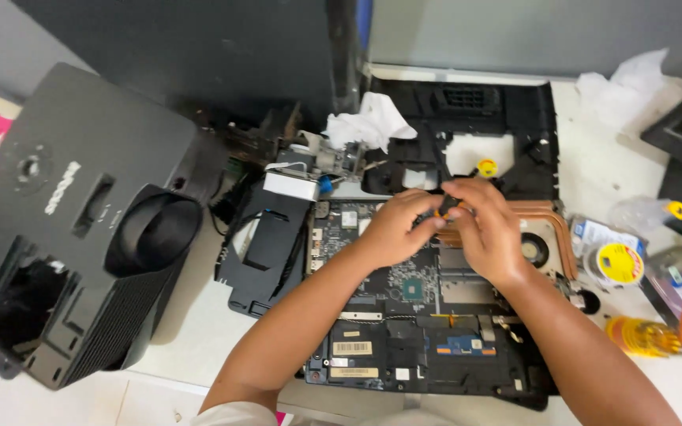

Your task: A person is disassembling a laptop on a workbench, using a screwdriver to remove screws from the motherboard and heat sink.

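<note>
Both hands meet over the opened laptop (404, 315), at twelve o'clock of its bare mainboard. The left hand (392, 229) and right hand (489, 233) pinch one small black-and-orange tool (445, 207) between their fingertips — likely a screwdriver, though its tip is hidden. The bottom cover is already off; copper heat pipes (554, 225) and fan (534, 248), at three o'clock, are still mounted. A black projector (73, 229) lies at nine o'clock — its near corner is cut off.
</note>
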